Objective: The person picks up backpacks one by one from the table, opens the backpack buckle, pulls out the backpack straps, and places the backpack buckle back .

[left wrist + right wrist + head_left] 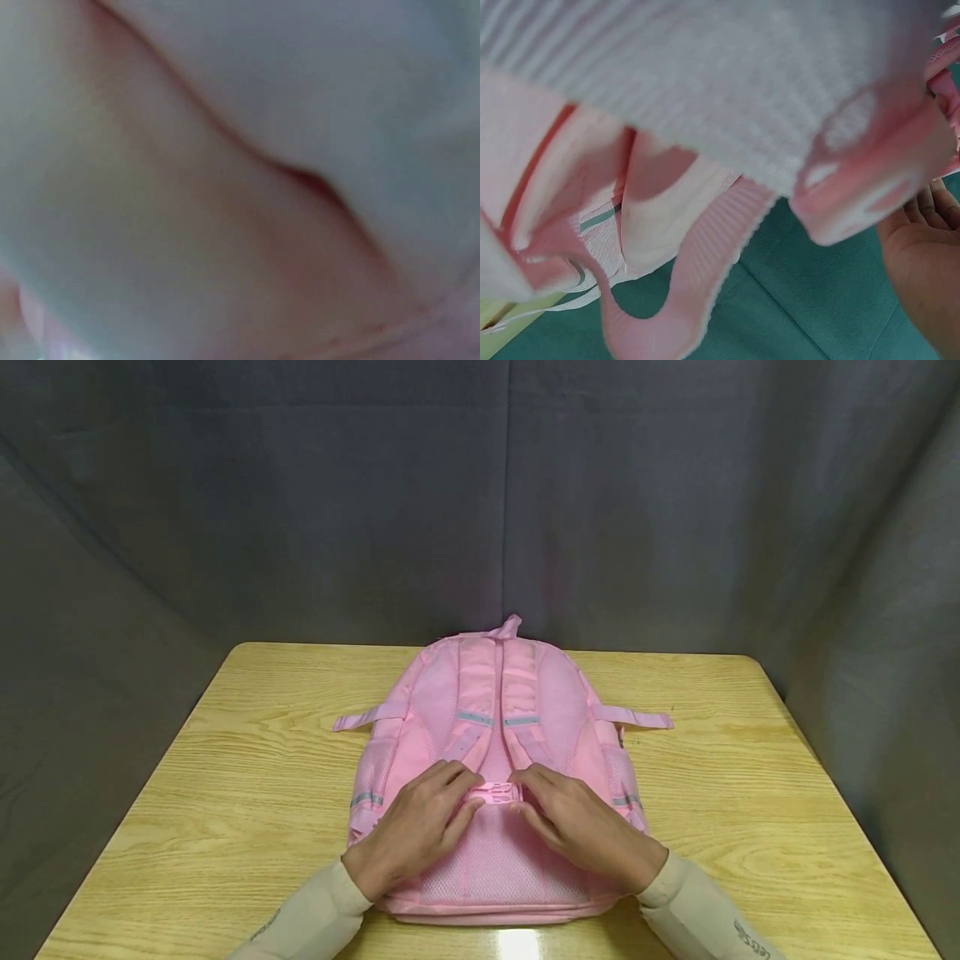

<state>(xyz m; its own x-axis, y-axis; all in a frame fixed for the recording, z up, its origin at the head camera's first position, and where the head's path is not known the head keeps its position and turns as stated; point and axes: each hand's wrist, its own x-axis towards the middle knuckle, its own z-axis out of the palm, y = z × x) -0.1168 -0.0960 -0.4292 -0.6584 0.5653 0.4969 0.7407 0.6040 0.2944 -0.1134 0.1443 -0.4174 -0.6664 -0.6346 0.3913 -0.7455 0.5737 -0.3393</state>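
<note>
A pink backpack [498, 868] lies with its strap side up and its top away from me. Over its lower middle, a pink plastic buckle [495, 792] bridges the gap between my two hands. My left hand [427, 806] pinches the buckle's left end between thumb and fingers, while my right hand [577, 818] pinches the right end. Large and close in the right wrist view are a ribbed pink strap [712, 255] and a pink plastic buckle piece with openings [877, 180], with a hand [930, 262] beside it. Pale pink fabric [225, 195] fills the left wrist view, blurred.
Beneath the backpack is a wooden table [750, 827]. Dark grey cloth [337, 510] hangs behind and along both sides. Short side straps stick out left [367, 717] and right [633, 717]. Two padded shoulder straps [476, 677] run down the backpack's middle.
</note>
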